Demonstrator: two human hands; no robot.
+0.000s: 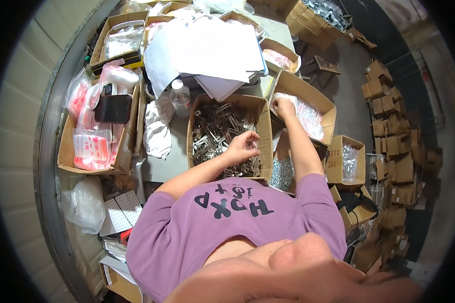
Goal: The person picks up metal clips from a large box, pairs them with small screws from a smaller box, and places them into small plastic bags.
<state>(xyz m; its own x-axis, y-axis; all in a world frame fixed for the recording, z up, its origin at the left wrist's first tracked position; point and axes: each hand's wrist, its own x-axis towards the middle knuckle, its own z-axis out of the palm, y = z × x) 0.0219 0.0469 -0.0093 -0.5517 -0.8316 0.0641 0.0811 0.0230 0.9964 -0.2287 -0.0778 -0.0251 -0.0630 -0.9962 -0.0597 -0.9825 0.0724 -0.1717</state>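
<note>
Just above a cardboard box [190, 146] of small metal brackets [212, 126], my left hand [241, 147] is curled, thumb toward fingertips. Something small and pale may be between them, but it is too small to name. To the right, my right hand [284, 107] reaches into another cardboard box [329, 118], which holds clear plastic bags [308, 118]. Its fingers are bent down at the bags' left end, and their tips are hidden. Under my right forearm a box of small shiny metal parts [282, 174] shows in part.
White paper sheets [212, 50] cover the far middle. A plastic bottle [179, 95] and a white cloth [158, 129] are left of the bracket box. Farther left, a phone [113, 109] lies on bagged goods in a box. Another box [359, 151] of bagged metal parts stands right.
</note>
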